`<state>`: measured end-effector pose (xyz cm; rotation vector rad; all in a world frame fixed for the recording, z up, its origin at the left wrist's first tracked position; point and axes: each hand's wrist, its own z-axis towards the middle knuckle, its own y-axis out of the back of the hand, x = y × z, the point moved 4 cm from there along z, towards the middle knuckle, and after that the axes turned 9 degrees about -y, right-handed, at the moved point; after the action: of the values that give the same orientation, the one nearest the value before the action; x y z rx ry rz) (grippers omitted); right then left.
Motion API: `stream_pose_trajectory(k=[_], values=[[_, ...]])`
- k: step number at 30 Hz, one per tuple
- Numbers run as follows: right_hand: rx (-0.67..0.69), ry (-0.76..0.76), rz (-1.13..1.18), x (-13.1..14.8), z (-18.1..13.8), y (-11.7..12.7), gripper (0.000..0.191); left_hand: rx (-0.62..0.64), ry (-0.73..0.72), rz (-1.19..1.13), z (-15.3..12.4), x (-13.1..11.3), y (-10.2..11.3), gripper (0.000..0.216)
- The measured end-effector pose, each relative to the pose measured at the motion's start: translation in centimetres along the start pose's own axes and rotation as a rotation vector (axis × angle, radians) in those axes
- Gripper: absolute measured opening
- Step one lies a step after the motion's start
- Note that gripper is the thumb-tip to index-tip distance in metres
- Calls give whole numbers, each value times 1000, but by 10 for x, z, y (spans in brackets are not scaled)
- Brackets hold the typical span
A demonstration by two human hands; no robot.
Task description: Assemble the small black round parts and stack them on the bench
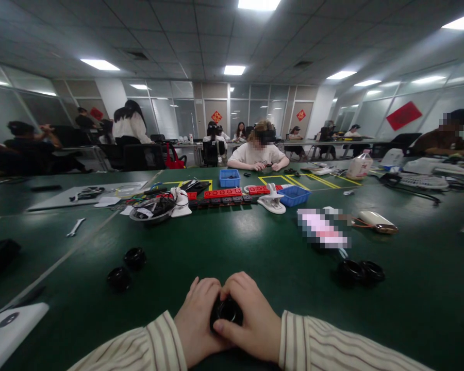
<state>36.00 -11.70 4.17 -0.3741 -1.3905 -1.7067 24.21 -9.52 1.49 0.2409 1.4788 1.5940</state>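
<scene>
My left hand (195, 319) and my right hand (251, 317) are pressed together low on the green table (232, 242), both wrapped round a small black round part (226, 312) held between them. Only the part's top shows between my thumbs. Two more black round parts (127, 268) lie to the left of my hands. Another pair of black rings (359, 270) lies to the right.
A wrench (75, 226) lies at the left. Red and black power strips (222, 197), two blue bins (229, 178), a white clip stand (271, 202) and a bowl of cables (151, 208) cross the table's middle. A person sits opposite; others work further back.
</scene>
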Motion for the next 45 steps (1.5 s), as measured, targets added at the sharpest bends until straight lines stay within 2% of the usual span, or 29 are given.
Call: stream_pose_trajectory(k=[3,5,11,13,16,19,22,26,29,31,33,36,39,42,45], values=[[18,-43,-40,0,0,-2,18,16,0,-7,2,0,1,37],[13,-8,-18,3,0,0,14,46,-26,-46,6,3,2,36],[87,292,113,21,-4,5,18,235,-310,-174,12,12,-6,29],[121,331,111,26,-4,6,18,251,-317,-171,10,17,-8,37],[141,344,120,29,-4,7,19,237,-303,-180,6,22,-8,64],[108,325,137,26,-4,9,22,211,-253,-158,1,23,-7,87],[39,233,122,16,-4,9,28,129,-113,-86,-1,20,-4,94],[3,67,43,2,-2,4,35,15,8,-23,-3,8,0,80],[49,-30,-30,-2,-1,-1,28,24,20,-1,-2,0,2,57],[69,-45,-34,-3,0,-2,21,52,-15,-2,0,-1,4,44],[67,-8,-7,0,0,0,18,77,-82,-23,3,0,4,42],[66,137,61,8,-1,3,20,145,-246,-116,8,3,4,47],[95,279,89,17,-3,5,23,205,-388,-172,11,4,4,42],[153,280,38,20,-4,5,21,218,-424,-155,11,3,7,42],[171,269,28,21,-5,6,21,250,-393,-130,8,4,5,62]])
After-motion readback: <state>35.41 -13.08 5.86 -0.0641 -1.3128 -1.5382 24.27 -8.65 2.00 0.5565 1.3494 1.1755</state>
